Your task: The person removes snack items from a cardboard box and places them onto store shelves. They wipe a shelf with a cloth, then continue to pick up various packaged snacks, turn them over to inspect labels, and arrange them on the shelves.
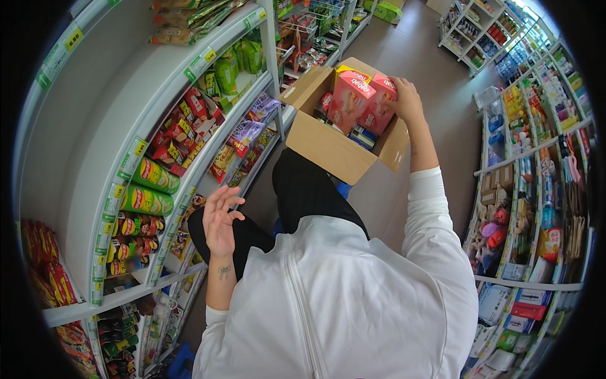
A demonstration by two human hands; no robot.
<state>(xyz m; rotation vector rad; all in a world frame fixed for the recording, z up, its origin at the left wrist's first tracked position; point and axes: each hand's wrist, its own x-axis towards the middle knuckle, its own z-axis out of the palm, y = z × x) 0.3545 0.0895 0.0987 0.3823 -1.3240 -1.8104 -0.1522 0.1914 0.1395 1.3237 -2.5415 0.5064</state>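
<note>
An opened cardboard carton (326, 150) with its flaps spread sits in front of my knees. Two pink Nabati boxes (348, 102) stand upright inside it, and a yellow Nabati box (352, 71) shows behind them. My right hand (407, 99) grips the right-hand pink box (377, 111) by its upper right edge. Lower in the carton lie dark boxes (363, 137), partly hidden. My left hand (221, 222) is raised beside the left shelves, palm up with fingers apart, holding nothing.
Left shelving carries green Lay's canisters (154, 175), red snack packs (182, 130) and purple snack bags (246, 135). A bare shelf board (111, 123) curves along the far left. Shelves of household goods (530, 189) line the right. Grey floor (416, 47) runs between them.
</note>
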